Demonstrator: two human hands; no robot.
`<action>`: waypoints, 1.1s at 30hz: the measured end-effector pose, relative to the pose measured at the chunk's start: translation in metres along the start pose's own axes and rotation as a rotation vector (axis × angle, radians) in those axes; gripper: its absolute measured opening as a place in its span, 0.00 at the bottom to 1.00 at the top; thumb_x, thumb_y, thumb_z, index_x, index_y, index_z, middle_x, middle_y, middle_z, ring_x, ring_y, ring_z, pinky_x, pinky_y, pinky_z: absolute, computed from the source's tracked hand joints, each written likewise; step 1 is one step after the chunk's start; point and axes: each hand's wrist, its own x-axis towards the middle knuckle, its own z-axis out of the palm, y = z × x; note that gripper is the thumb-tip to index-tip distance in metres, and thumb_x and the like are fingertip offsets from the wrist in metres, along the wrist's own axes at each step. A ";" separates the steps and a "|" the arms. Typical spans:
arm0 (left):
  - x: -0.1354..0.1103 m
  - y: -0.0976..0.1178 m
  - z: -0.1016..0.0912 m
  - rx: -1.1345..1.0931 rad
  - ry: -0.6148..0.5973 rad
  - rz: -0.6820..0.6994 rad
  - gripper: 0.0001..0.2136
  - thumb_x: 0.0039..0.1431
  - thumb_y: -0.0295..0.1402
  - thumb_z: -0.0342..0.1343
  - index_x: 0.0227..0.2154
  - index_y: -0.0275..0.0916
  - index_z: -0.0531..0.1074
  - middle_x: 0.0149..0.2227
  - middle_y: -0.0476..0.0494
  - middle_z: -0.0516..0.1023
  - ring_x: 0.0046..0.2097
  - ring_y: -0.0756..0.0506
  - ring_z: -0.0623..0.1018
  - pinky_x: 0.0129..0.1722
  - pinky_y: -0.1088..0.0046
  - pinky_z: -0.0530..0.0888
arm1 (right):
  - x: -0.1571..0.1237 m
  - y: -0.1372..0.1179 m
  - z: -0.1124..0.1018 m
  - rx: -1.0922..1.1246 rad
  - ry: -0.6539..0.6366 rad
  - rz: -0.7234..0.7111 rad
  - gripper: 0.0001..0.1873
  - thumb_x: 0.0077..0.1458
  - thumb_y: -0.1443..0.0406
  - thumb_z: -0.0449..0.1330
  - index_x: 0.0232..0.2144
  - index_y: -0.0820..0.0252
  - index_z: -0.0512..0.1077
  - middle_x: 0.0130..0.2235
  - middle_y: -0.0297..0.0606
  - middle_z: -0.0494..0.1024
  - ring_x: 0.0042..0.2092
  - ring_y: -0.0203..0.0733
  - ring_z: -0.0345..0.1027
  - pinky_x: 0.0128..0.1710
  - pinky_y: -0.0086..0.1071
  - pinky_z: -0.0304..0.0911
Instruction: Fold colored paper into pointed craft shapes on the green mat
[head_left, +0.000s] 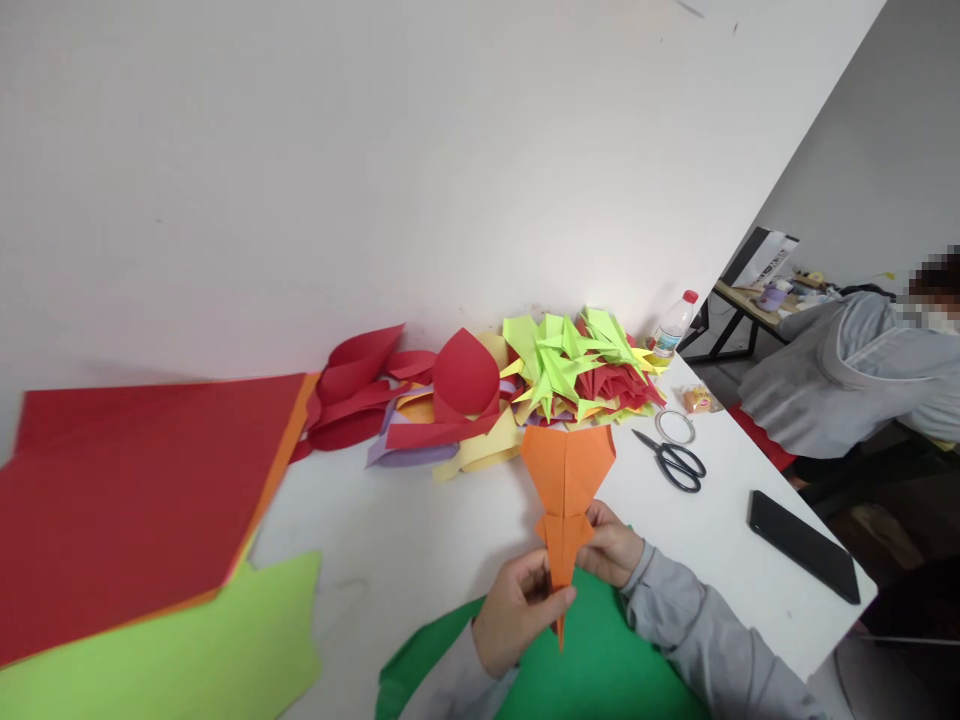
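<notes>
An orange folded paper figure (568,470) is held upright between my two hands, its broad end pointing away from me and its narrow tip toward me. My left hand (521,607) pinches the narrow lower part, thumb across the front. On the other side, my right hand (613,545) grips the figure's right edge by the small side flap; some of its fingers are hidden behind the paper. Beneath both hands lies a green sheet (600,655).
Large red sheets (142,490) and a lime green sheet (172,640) lie left. Red cut paper (465,375) and lime folded pieces (559,355) are heaped by the wall. Scissors (679,466), a tape roll (675,427), a phone (802,545) and a bottle (673,328) stand right; a person (840,370) sits beyond.
</notes>
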 end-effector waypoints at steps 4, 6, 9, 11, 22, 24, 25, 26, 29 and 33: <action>0.000 -0.001 0.000 0.001 0.000 -0.003 0.17 0.37 0.42 0.67 0.20 0.38 0.66 0.18 0.55 0.65 0.23 0.53 0.64 0.25 0.76 0.62 | 0.000 -0.001 0.001 0.001 0.003 0.004 0.15 0.36 0.63 0.72 0.29 0.64 0.76 0.29 0.37 0.78 0.30 0.34 0.71 0.33 0.27 0.65; 0.000 0.000 0.000 -0.001 -0.003 -0.002 0.17 0.37 0.42 0.67 0.20 0.38 0.65 0.18 0.55 0.65 0.23 0.53 0.64 0.25 0.76 0.62 | 0.000 -0.002 0.002 -0.002 0.005 0.004 0.15 0.36 0.62 0.72 0.28 0.64 0.76 0.29 0.37 0.78 0.30 0.35 0.71 0.33 0.27 0.66; 0.000 0.001 0.000 -0.005 -0.012 0.001 0.17 0.37 0.42 0.67 0.19 0.38 0.65 0.18 0.55 0.64 0.23 0.53 0.64 0.25 0.76 0.63 | 0.000 -0.002 0.002 -0.009 0.003 0.005 0.15 0.36 0.63 0.72 0.29 0.63 0.76 0.29 0.37 0.78 0.31 0.36 0.72 0.35 0.30 0.66; 0.000 0.001 0.000 -0.006 -0.014 0.000 0.18 0.38 0.43 0.67 0.19 0.38 0.65 0.18 0.55 0.64 0.23 0.53 0.63 0.25 0.76 0.63 | 0.000 -0.001 0.001 -0.012 0.002 0.006 0.15 0.37 0.63 0.72 0.29 0.64 0.76 0.29 0.37 0.78 0.31 0.36 0.72 0.36 0.30 0.67; 0.000 -0.003 -0.002 -0.008 -0.024 -0.015 0.19 0.38 0.46 0.67 0.20 0.37 0.66 0.19 0.54 0.64 0.23 0.53 0.64 0.25 0.75 0.63 | -0.001 0.001 -0.003 -0.017 0.013 0.000 0.13 0.37 0.62 0.71 0.26 0.63 0.75 0.28 0.39 0.78 0.36 0.41 0.73 0.41 0.35 0.68; 0.000 -0.002 -0.002 -0.007 -0.024 -0.020 0.19 0.38 0.46 0.67 0.20 0.38 0.66 0.18 0.54 0.64 0.23 0.53 0.64 0.24 0.75 0.63 | -0.001 0.001 -0.002 -0.017 0.013 -0.003 0.13 0.37 0.63 0.71 0.27 0.63 0.75 0.29 0.39 0.78 0.36 0.40 0.73 0.40 0.34 0.67; 0.000 -0.002 -0.001 -0.007 -0.023 -0.022 0.19 0.38 0.46 0.67 0.20 0.38 0.66 0.18 0.54 0.64 0.22 0.53 0.64 0.24 0.76 0.63 | -0.001 0.000 -0.002 -0.016 0.011 -0.003 0.13 0.37 0.63 0.71 0.27 0.63 0.75 0.29 0.39 0.78 0.35 0.39 0.73 0.39 0.32 0.67; 0.000 -0.002 -0.001 -0.006 -0.022 -0.025 0.19 0.38 0.46 0.67 0.20 0.37 0.66 0.18 0.54 0.65 0.22 0.53 0.64 0.24 0.76 0.63 | -0.001 0.000 -0.001 -0.014 0.010 -0.003 0.13 0.37 0.63 0.71 0.27 0.63 0.75 0.29 0.38 0.78 0.34 0.38 0.72 0.37 0.30 0.67; -0.001 -0.001 0.000 -0.007 -0.022 -0.027 0.19 0.38 0.46 0.67 0.20 0.37 0.66 0.18 0.54 0.65 0.22 0.53 0.65 0.23 0.76 0.64 | -0.001 0.000 -0.001 -0.005 0.008 -0.006 0.13 0.37 0.64 0.71 0.27 0.64 0.76 0.29 0.37 0.78 0.31 0.34 0.71 0.34 0.26 0.65; -0.001 0.000 0.001 -0.011 -0.032 -0.033 0.19 0.38 0.46 0.67 0.20 0.38 0.66 0.18 0.55 0.64 0.21 0.53 0.65 0.22 0.76 0.65 | -0.001 0.000 -0.001 0.006 0.015 -0.008 0.14 0.36 0.64 0.72 0.28 0.63 0.76 0.28 0.35 0.77 0.29 0.32 0.69 0.33 0.25 0.64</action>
